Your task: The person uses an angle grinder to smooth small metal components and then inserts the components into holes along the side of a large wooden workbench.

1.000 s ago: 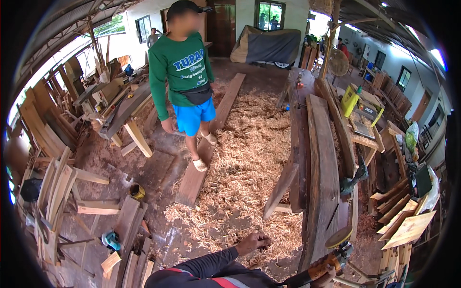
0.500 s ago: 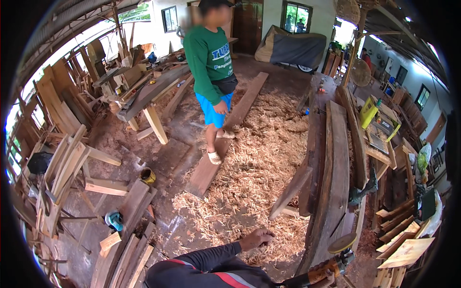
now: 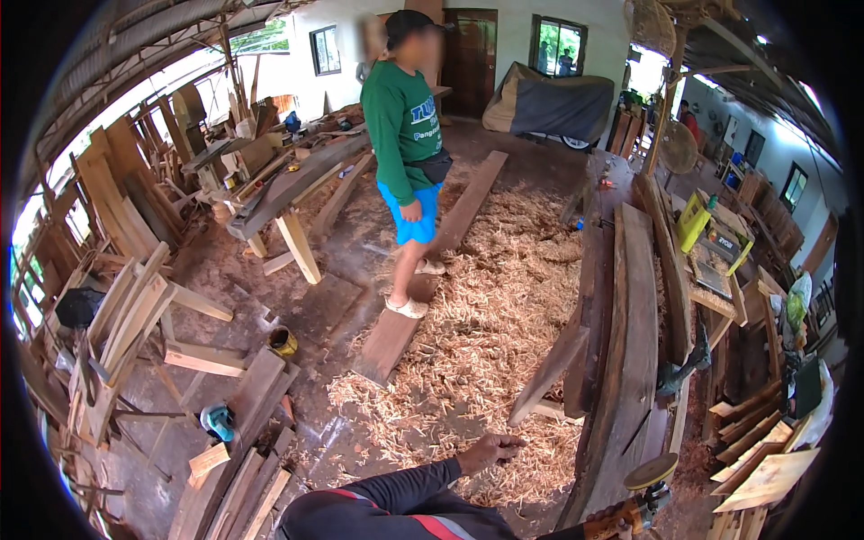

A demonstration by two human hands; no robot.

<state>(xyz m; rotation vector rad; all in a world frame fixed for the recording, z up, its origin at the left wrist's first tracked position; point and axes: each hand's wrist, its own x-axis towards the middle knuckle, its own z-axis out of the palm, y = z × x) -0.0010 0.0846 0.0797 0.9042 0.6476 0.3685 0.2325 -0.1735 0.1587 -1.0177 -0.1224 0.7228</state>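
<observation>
My left hand hangs in the air over the wood shavings, holding nothing, its fingers loosely stretched to the right. At the lower right edge my right hand is wrapped round an angle grinder with an orange-brown body, mostly cut off by the frame. Its round yellowish disc points up, beside the near end of a long dark timber beam. The disc looks apart from the beam, though I cannot tell whether it spins.
A person in a green shirt stands on a plank ahead. On the left are a sawhorse, a teal power tool and a yellow can. A yellow-green machine and stacked boards stand to the right.
The whole view has shifted slightly, so the scene sits a little lower. The grinder has sunk closer to the lower edge. My left hand stays nearly in place.
</observation>
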